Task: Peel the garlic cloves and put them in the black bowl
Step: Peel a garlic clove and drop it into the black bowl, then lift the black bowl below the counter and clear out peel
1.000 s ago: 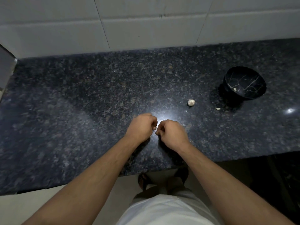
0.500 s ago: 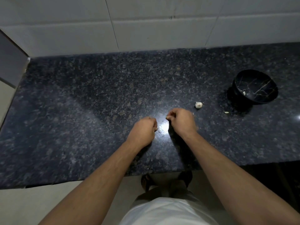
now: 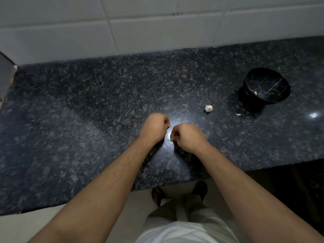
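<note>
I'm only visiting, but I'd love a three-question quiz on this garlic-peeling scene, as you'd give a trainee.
1. True or false: the black bowl stands to the right of the loose garlic piece on the countertop.
2. Which is nearer the bowl? A) the left hand B) the right hand
3. Fill in: the small pale scrap lies on the ____, just beside the bowl's base.

Key: 1 true. 2 B. 3 countertop. Both hands have curled fingers held close together; what they pinch is too small to see.
</note>
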